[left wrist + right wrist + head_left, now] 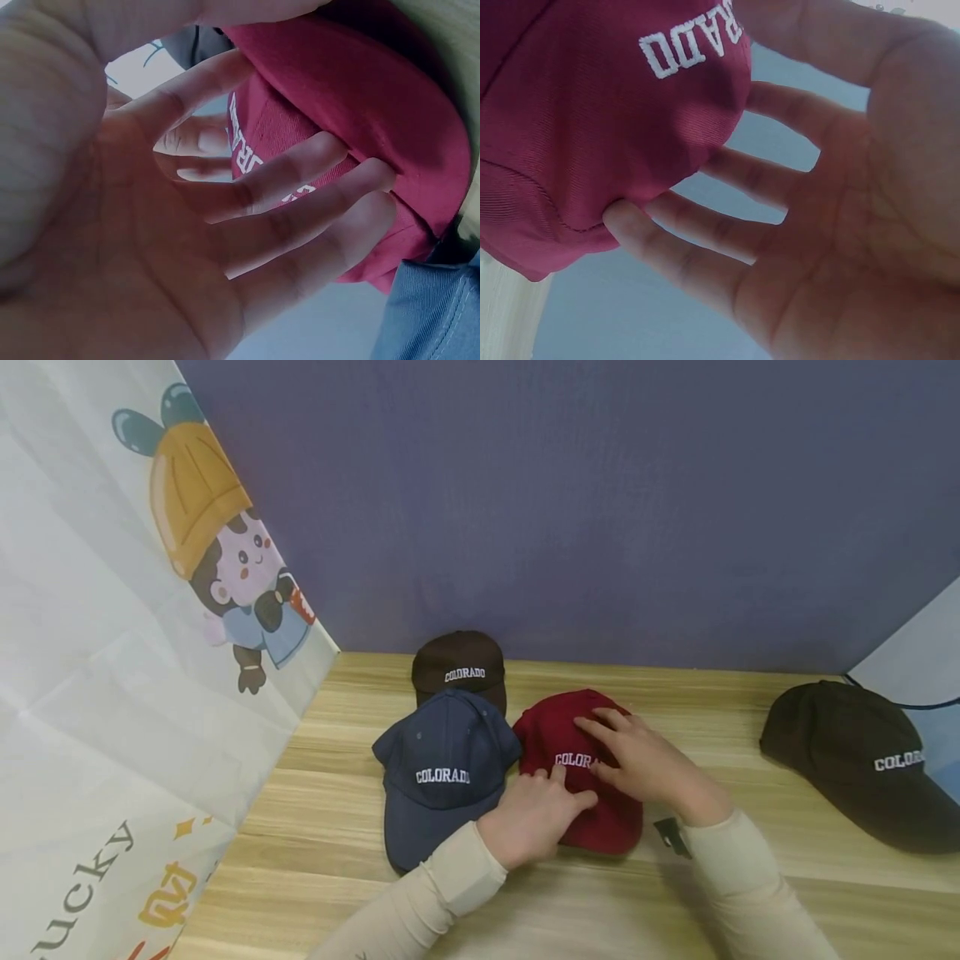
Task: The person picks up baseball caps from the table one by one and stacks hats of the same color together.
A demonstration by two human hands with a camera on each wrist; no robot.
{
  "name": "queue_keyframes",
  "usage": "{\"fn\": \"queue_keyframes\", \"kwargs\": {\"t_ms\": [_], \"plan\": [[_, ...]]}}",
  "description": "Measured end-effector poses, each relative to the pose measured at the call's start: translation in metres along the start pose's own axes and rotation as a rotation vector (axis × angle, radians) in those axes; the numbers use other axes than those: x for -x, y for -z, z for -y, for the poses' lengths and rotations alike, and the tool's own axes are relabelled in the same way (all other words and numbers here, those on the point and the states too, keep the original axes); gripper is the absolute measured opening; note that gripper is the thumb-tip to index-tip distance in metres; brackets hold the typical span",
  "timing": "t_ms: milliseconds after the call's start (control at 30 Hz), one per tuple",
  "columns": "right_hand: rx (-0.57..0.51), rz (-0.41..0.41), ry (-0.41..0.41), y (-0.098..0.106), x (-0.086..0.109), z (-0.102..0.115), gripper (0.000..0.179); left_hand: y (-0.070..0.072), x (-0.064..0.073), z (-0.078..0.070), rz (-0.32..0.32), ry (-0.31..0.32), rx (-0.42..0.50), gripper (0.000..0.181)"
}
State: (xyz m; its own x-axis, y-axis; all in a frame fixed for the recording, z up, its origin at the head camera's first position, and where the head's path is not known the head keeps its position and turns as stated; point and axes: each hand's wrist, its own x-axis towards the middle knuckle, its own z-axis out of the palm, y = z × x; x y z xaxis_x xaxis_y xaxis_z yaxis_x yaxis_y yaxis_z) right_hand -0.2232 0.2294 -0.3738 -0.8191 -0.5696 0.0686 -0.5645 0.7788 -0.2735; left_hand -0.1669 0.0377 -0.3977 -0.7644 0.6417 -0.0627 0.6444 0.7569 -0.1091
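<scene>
Where the two hands meet, a deep red cloth baseball cap [553,733] with raised white COLORADO lettering sits on the pale wood-grain tabletop [300,835], brim toward the person. Left hand [528,814] at the cap's front: fingers extended and slightly spread, tips touching near the seam between brim and crown, pinching nothing. Right hand [648,760] on the crown's right side: fingers straight and fanned apart, tips touching the cloth, covering the end of the lettering. Both sleeves [468,864] cream. Just left of the red one, a navy blue cloth cap [442,743], brim likewise forward; whether the two touch, cannot tell. Behind it, partly hidden, a dark brown cloth cap [457,652]. Well apart at far right, a blackish-brown cloth cap [832,735], brim angled outward. Small dark flat piece [670,837] beside the right cuff. Backdrop: dark blue-violet panel [562,510]; at left, a white sheet [82,610] printed with a cartoon figure in a yellow hat.
</scene>
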Motion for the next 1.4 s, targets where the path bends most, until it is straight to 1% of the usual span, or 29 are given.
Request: {"fn": "queue_keyframes", "kwargs": {"t_ms": [267, 500, 800, 933, 1100, 1267, 1400], "plan": [[0.004, 0.013, -0.002, -0.001, 0.001, 0.003, 0.063, 0.003, 0.002, 0.003, 0.009, -0.005, 0.007, 0.058], [0.002, 0.046, -0.031, -0.001, 0.002, 0.004, 0.065, 0.004, 0.003, 0.005, 0.005, -0.025, 0.012, 0.055], [0.0, 0.058, -0.041, 0.001, 0.003, 0.007, 0.066, 0.004, 0.004, 0.003, 0.016, -0.009, 0.012, 0.059], [-0.011, 0.06, -0.044, 0.001, 0.003, 0.007, 0.066, 0.002, 0.004, 0.003, 0.012, -0.009, 0.01, 0.058], [-0.037, 0.053, -0.027, 0.004, 0.005, 0.005, 0.066, 0.001, 0.004, 0.003, 0.0, -0.013, 0.0, 0.058], [-0.087, 0.055, -0.021, 0.009, 0.008, 0.002, 0.065, 0.001, 0.004, 0.003, -0.022, -0.021, -0.012, 0.056], [-0.107, 0.048, -0.03, 0.014, 0.011, -0.004, 0.065, 0.0, 0.004, 0.003, -0.016, -0.022, -0.013, 0.058]]}}
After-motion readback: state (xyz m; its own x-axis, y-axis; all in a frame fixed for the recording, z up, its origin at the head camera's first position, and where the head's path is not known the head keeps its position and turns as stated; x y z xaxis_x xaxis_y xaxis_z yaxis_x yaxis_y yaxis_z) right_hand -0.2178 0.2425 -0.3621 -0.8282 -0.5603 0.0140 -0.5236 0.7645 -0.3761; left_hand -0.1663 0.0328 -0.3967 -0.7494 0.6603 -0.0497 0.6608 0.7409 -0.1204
